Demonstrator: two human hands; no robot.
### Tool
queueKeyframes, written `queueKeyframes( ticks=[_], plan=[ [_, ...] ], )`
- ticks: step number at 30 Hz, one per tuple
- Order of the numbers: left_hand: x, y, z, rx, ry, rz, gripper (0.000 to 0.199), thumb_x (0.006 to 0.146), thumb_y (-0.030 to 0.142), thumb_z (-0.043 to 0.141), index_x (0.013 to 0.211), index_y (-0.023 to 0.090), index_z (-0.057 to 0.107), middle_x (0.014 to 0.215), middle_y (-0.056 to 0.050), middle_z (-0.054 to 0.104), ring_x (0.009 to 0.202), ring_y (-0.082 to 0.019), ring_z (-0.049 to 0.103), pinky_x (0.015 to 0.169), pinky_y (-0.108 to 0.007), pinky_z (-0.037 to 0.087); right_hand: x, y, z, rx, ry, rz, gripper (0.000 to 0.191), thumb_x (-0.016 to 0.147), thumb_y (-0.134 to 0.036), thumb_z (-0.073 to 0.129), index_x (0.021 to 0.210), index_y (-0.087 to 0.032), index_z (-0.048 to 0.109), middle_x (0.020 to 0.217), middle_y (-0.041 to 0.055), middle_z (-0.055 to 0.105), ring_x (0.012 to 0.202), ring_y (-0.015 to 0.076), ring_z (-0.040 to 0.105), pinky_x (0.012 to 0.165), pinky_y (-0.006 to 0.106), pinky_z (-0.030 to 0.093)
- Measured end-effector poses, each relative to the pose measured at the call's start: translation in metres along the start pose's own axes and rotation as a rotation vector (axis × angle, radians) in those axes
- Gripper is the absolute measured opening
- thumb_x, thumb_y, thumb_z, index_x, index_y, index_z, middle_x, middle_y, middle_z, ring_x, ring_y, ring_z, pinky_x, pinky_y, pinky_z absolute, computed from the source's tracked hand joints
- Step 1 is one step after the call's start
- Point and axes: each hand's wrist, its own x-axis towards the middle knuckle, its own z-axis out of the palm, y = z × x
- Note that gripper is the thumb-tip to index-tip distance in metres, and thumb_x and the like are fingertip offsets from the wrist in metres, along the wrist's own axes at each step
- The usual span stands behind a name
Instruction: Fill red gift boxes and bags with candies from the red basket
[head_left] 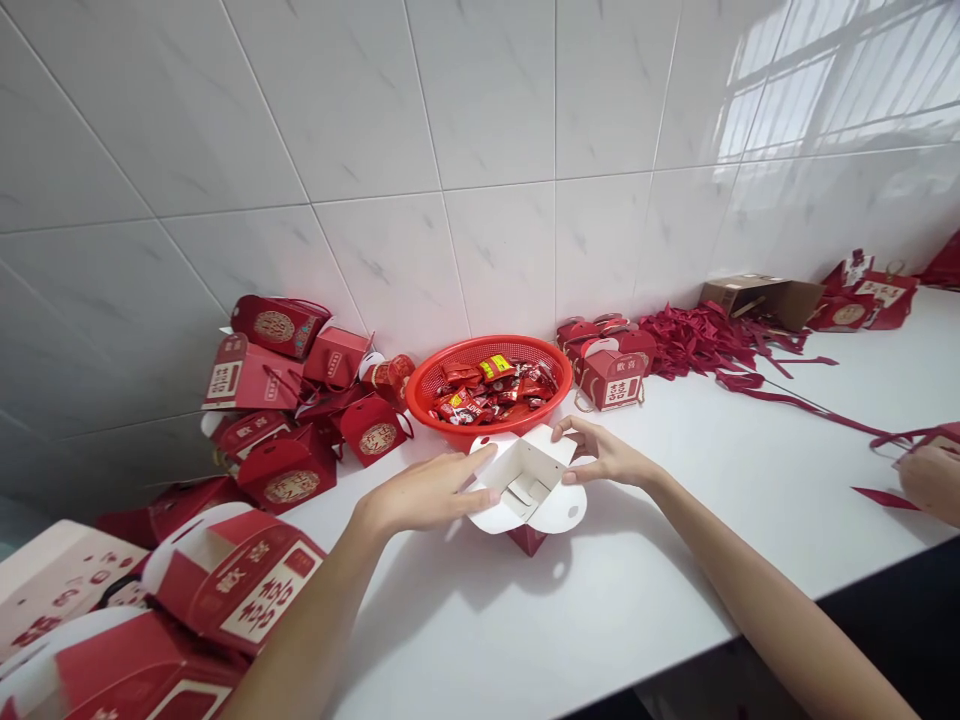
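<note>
A small red paper candy box (527, 540) stands on the white table with its white-lined top flaps folded outward, so I look down into its pale inside. My left hand (427, 492) grips the flaps on the left, thumb and a finger showing on the white paper. On the other side, my right hand (606, 455) pinches the right flap between thumb and fingers. Part of my fingers is hidden by the flaps. Just behind the box sits a red plastic basket (491, 349) of wrapped sweets (499, 390).
Several red boxes (289, 480) are piled at left, with large open-topped ones (247, 590) nearer. Right of the basket are closed boxes (615, 378), dark red ribbons (697, 340) and a cardboard box (795, 298). Another person's hand (934, 478) is at the right edge. A tiled wall (495, 100) stands behind.
</note>
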Motion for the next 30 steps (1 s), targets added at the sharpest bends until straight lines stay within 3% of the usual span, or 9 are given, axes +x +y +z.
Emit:
queueKeyframes(
  ticks=[8,13,16,19,23,24,27,30],
  plan=[
    [0.002,-0.002,0.002,-0.009,0.034,0.043,0.065,0.092,0.055,0.046,0.148,0.021,0.046,0.147,-0.010,0.055,0.126,-0.032,0.058,0.096,-0.033,0.048,0.002,-0.002,-0.003,-0.240,0.125,-0.116,0.058,0.068,-0.049,0.085,0.113,-0.022,0.061,0.118,0.0088,0.062,0.109,0.0251,0.060,0.093,0.042,0.051],
    [0.000,-0.003,0.000,-0.035,0.053,0.039,0.063,0.093,0.059,0.045,0.145,0.023,0.050,0.141,-0.010,0.061,0.121,-0.031,0.062,0.092,-0.032,0.048,-0.001,-0.003,-0.005,-0.264,0.145,-0.157,0.059,0.072,-0.051,0.082,0.120,-0.023,0.063,0.124,0.0107,0.062,0.114,0.0277,0.060,0.094,0.043,0.051],
    [-0.004,-0.006,-0.007,-0.045,0.138,0.051,0.062,0.095,0.058,0.043,0.145,0.024,0.051,0.141,-0.008,0.061,0.124,-0.029,0.059,0.096,-0.033,0.047,-0.002,-0.007,-0.005,-0.195,0.203,-0.190,0.048,0.081,-0.054,0.072,0.118,-0.023,0.063,0.119,0.0108,0.065,0.108,0.0262,0.063,0.087,0.041,0.055],
    [-0.001,-0.013,-0.019,-0.070,0.268,0.032,0.060,0.096,0.055,0.042,0.144,0.022,0.053,0.140,-0.008,0.062,0.123,-0.027,0.059,0.099,-0.032,0.045,-0.001,-0.007,-0.004,-0.131,0.357,-0.168,0.040,0.088,-0.057,0.064,0.107,-0.022,0.064,0.100,0.0086,0.069,0.086,0.0219,0.066,0.077,0.039,0.058],
    [0.028,-0.029,-0.040,-0.097,0.375,-0.034,0.050,0.094,0.048,0.044,0.128,0.020,0.066,0.122,-0.007,0.071,0.108,-0.025,0.065,0.089,-0.028,0.048,0.004,0.005,-0.007,-0.156,0.513,-0.097,0.043,0.082,-0.063,0.065,0.087,-0.021,0.062,0.084,0.0058,0.069,0.065,0.0178,0.061,0.069,0.038,0.057],
    [0.040,-0.033,-0.044,-0.064,0.330,-0.063,0.045,0.093,0.045,0.044,0.118,0.019,0.071,0.114,-0.007,0.074,0.102,-0.025,0.066,0.083,-0.028,0.049,0.005,0.009,-0.008,-0.192,0.521,-0.067,0.044,0.082,-0.064,0.063,0.083,-0.020,0.060,0.081,0.0058,0.069,0.064,0.0181,0.061,0.067,0.037,0.056],
    [0.080,-0.040,-0.051,0.109,0.029,-0.210,0.038,0.087,0.041,0.049,0.089,0.014,0.076,0.094,-0.011,0.075,0.085,-0.026,0.067,0.068,-0.028,0.047,0.005,0.016,-0.011,-0.436,0.513,0.096,0.038,0.087,-0.055,0.055,0.071,-0.021,0.056,0.072,0.0060,0.068,0.064,0.0198,0.062,0.063,0.033,0.050],
    [0.112,-0.042,-0.050,0.135,-0.172,-0.273,0.033,0.075,0.041,0.061,0.093,0.017,0.076,0.105,-0.011,0.075,0.091,-0.028,0.067,0.066,-0.028,0.047,0.001,0.014,-0.008,-0.828,0.453,0.418,0.024,0.089,-0.033,0.052,0.070,-0.020,0.057,0.077,0.0083,0.072,0.073,0.0219,0.066,0.064,0.031,0.044]
  ],
)
